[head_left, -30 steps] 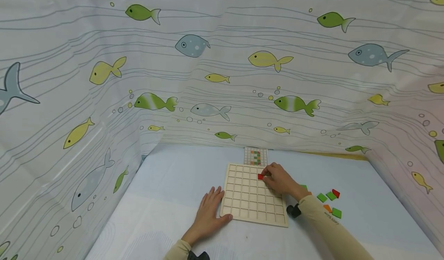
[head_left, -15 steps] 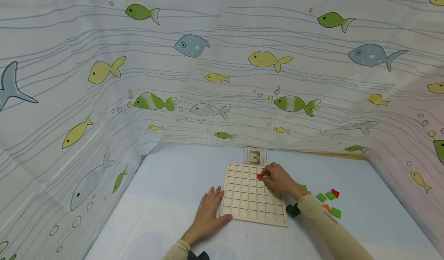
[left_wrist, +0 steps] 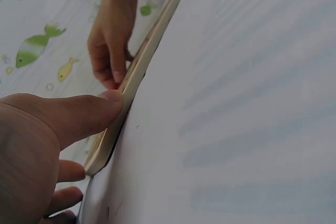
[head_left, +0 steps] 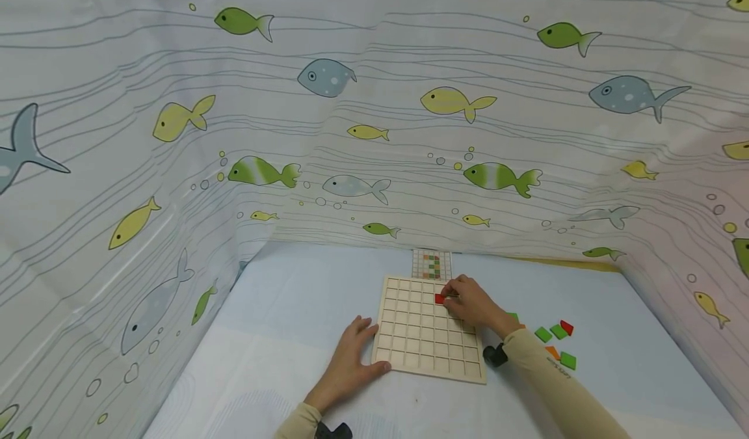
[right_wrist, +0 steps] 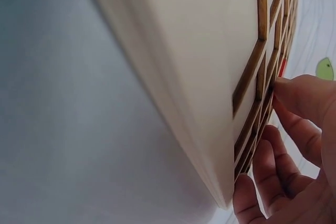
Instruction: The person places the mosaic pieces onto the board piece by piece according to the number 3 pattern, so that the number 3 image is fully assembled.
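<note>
A pale wooden grid board [head_left: 409, 335] lies on the table, its square cells marked off by raised strips. One red tile [head_left: 439, 299] sits in an upper cell right of the middle. My right hand [head_left: 471, 302] pinches this tile with curled fingertips, which partly cover it; in the right wrist view a red sliver [right_wrist: 282, 68] shows beside the thumb. My left hand [head_left: 346, 354] is at the board's near left corner, fingers fairly straight along the left side. Its thumb [left_wrist: 94, 109] rests on the near edge in the left wrist view.
Loose green tiles [head_left: 567, 360], red pieces [head_left: 566, 327] and orange pieces [head_left: 552, 352] lie right of the board, some partly behind the right forearm. Behind the board lies a small printed grid card [head_left: 432, 265] with coloured squares. A fish-patterned curtain [head_left: 374, 133] encloses the table.
My left hand's fingers have drawn closer together and bent slightly at the board's left side. The right hand and the red tile stay in place.
</note>
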A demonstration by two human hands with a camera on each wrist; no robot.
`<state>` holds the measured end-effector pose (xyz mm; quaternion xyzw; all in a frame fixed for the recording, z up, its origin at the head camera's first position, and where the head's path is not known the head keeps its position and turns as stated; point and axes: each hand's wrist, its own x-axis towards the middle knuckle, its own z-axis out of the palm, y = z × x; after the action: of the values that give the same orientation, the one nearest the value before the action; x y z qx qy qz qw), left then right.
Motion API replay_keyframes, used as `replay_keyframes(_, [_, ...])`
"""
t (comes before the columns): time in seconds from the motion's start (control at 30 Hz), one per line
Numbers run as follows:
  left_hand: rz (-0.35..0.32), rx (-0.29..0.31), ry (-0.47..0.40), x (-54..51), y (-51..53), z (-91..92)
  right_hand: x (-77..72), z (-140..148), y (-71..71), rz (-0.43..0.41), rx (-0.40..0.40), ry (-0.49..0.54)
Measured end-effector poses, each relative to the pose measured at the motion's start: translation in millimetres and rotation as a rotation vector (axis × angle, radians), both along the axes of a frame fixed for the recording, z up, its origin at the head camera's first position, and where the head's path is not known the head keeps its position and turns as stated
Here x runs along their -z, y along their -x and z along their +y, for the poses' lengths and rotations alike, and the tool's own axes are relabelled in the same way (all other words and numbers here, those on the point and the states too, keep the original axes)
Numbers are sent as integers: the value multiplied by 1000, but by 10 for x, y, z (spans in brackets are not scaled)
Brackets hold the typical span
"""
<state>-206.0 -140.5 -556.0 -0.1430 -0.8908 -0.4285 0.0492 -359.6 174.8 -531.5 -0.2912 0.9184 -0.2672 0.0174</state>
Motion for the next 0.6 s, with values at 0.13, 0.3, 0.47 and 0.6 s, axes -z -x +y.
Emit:
replay_keyframes(0.13, [-8,-4,-24,-13,16,-35,-7,-1,-6,-2,-1,4])
replay_keyframes(0.3, [-3,-10,-32,12,42,-56,-29,-10,-21,10,-6,18])
replay_keyframes(0.47, [2,-20,-39,41,50,-60,-41,-18,-28,15,-26,23])
replay_keyframes(0.6, [3,-22,-48,50,54,-49,-33,-6,-22,12,-27,14])
